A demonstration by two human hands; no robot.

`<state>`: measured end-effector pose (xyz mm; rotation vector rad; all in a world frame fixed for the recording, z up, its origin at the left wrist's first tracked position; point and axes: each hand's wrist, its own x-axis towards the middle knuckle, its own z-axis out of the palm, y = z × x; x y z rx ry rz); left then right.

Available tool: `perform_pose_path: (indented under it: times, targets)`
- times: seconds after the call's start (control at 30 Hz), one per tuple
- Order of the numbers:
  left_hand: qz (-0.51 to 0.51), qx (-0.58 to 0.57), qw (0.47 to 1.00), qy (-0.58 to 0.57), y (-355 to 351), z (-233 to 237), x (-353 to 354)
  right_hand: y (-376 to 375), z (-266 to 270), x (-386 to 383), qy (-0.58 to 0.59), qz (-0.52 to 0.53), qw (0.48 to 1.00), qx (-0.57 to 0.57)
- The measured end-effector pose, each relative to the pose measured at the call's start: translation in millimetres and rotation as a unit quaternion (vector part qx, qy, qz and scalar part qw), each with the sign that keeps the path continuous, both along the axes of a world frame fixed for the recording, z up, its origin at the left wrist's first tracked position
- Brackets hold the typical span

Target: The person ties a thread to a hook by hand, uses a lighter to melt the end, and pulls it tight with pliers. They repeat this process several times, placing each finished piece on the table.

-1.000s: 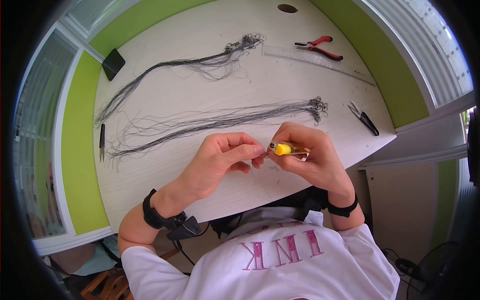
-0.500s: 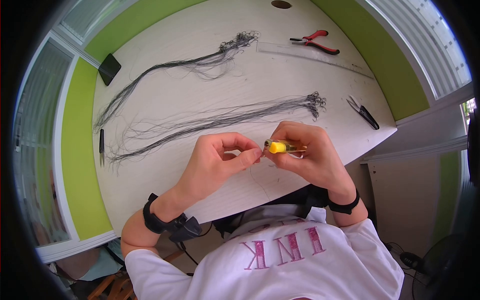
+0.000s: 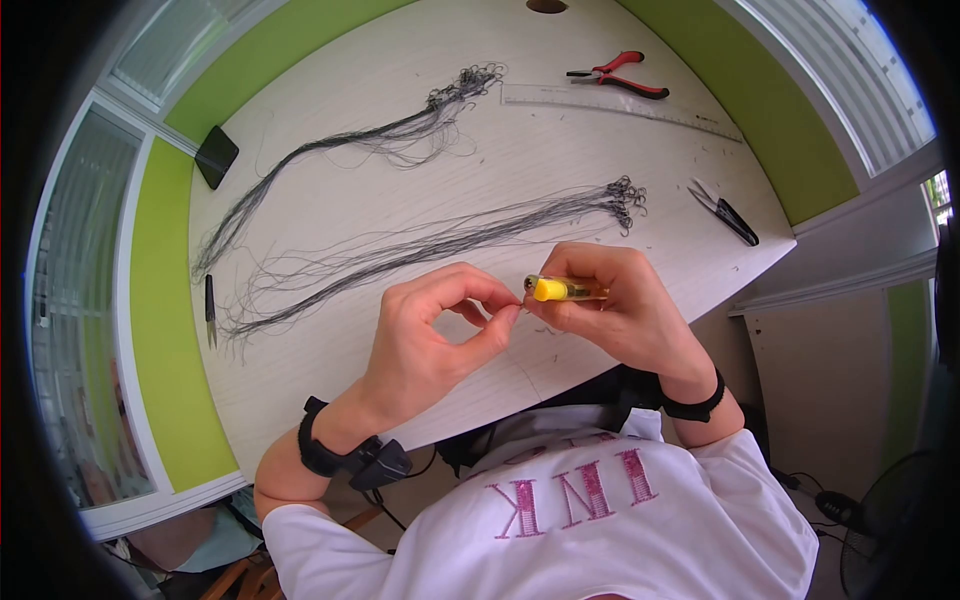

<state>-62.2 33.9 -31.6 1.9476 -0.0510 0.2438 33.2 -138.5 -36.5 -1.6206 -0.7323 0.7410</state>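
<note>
My left hand [image 3: 425, 325] is closed in a pinch, thumb against forefinger, on a thin fishing line whose faint strand hangs below the fingertips. Whatever else lies in the pinch is too small to make out. Beside it, almost touching, my right hand [image 3: 615, 300] grips a yellow lighter [image 3: 560, 289], its metal-topped end facing the left fingertips. Behind both hands lies a bundle of dark fishing lines [image 3: 430, 245], with fish hooks [image 3: 625, 203] gathered at its right end.
A second bundle of hooked lines [image 3: 300, 152] lies farther back. Red-handled pliers [image 3: 625, 75] and a clear ruler [image 3: 620, 104] are at the back right. Thread snips [image 3: 728, 213] lie right, more snips [image 3: 210, 310] left. A black flat object [image 3: 216, 157] leans against the left panel.
My left hand has shifted slightly left and down, its fingertips drawing a little away from the lighter. The right hand keeps its grip. The camera view has tilted slightly.
</note>
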Motion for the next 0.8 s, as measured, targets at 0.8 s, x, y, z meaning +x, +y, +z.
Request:
perform_pose_path:
  times: [0.8]
  targets:
    - [0.018, -0.099, 0.989, 0.106, 1.1, 2.0, -2.5, 1.1, -1.1, -2.3, -0.016, 0.000, 1.000, 0.003]
